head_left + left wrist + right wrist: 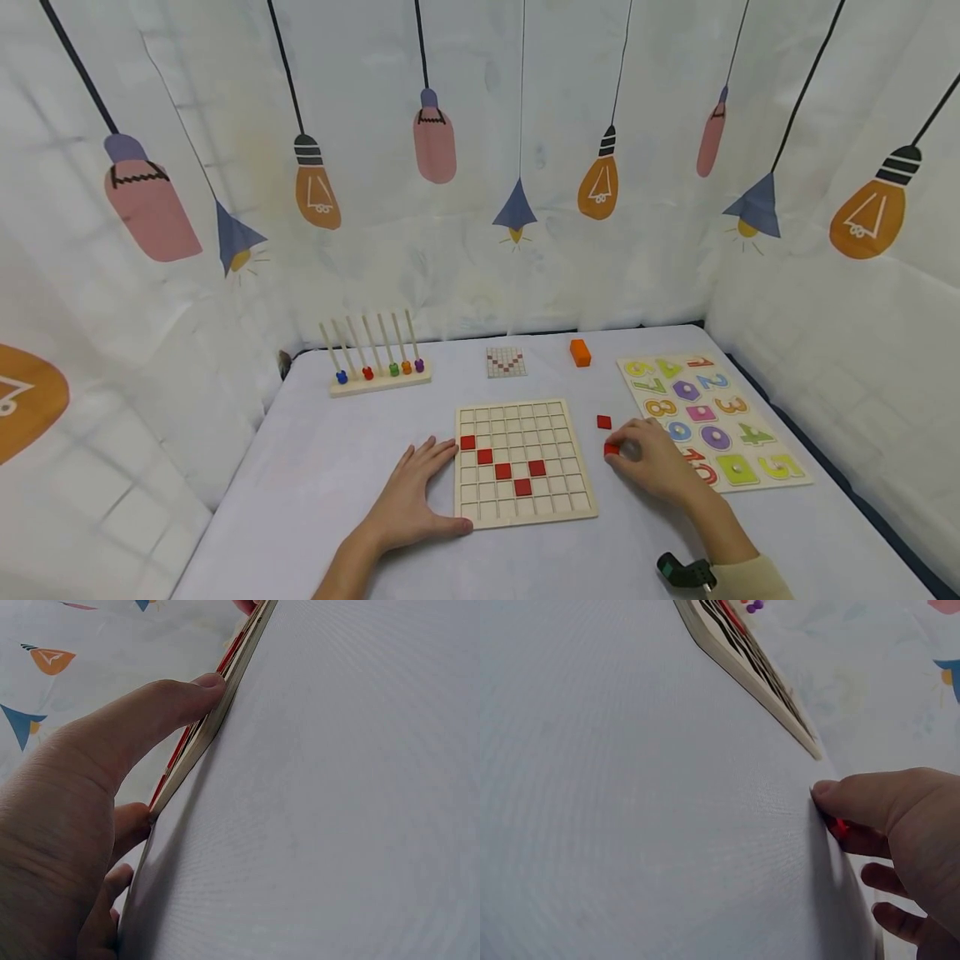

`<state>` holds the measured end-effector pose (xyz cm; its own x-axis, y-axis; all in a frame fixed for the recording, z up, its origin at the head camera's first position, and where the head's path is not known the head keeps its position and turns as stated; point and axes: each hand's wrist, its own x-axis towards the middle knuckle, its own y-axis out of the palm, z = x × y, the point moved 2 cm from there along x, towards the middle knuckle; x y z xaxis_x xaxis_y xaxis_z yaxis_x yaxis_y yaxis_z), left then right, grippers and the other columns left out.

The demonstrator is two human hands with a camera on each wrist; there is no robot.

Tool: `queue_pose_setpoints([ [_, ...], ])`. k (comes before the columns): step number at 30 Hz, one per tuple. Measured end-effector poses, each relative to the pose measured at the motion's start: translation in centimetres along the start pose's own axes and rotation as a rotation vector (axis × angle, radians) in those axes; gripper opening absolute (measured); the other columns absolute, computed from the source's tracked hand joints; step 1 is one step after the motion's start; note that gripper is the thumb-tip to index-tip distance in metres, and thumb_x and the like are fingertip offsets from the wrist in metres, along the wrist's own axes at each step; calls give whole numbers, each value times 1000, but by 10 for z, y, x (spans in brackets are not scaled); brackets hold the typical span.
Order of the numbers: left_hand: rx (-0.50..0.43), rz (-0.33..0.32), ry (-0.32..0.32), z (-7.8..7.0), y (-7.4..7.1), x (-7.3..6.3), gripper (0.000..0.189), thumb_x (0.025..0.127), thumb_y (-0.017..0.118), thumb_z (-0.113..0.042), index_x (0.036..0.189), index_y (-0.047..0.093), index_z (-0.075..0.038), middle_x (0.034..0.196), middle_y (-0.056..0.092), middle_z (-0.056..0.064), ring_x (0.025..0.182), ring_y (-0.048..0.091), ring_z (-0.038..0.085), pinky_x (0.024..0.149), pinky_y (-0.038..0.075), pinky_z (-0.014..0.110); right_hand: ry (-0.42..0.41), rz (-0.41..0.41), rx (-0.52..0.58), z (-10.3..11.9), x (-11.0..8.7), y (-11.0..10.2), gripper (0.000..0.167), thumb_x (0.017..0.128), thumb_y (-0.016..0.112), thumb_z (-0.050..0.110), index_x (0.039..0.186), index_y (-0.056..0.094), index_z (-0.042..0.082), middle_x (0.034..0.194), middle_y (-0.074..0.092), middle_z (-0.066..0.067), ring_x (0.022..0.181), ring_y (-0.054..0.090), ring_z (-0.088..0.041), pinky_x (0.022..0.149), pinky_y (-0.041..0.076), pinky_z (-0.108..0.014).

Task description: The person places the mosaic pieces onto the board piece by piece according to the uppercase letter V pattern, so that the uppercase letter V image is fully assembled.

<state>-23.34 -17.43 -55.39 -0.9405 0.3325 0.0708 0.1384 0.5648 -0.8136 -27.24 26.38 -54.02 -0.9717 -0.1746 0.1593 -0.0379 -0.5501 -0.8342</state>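
Observation:
A square wooden grid board (517, 421) lies on the table with red tiles (503, 472) in several of its cells, most along a diagonal. My left hand (411, 497) is spread at the board's left side, its thumb on the near left corner and its fingertips at the edge farther up. Right of the board, my right hand (651, 457) pinches a red square tile (612, 449) between thumb and fingers, close over the tabletop. In the right wrist view, the tile (838, 827) shows partly behind the thumb. Another loose red tile (603, 422) lies just beyond it.
A number and shape puzzle board (738, 457) lies at the right, partly under my right hand. At the back stand a bead peg rack (381, 384), a small pattern card (506, 362) and an orange block (580, 353). A dark green device (684, 572) sits by my right sleeve.

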Motion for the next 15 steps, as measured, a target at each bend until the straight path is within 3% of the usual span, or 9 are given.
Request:
queue_pose_setpoints([
  [15,10,-1,-2,0,1,0,126,65,87,-89,168,51,-25,175,48,-10,173,27,28,142,13,64,-11,-9,-15,2,-1,-3,24,94,91,30,116,83,30,113,75,13,118,59,-17,106,58,-51],
])
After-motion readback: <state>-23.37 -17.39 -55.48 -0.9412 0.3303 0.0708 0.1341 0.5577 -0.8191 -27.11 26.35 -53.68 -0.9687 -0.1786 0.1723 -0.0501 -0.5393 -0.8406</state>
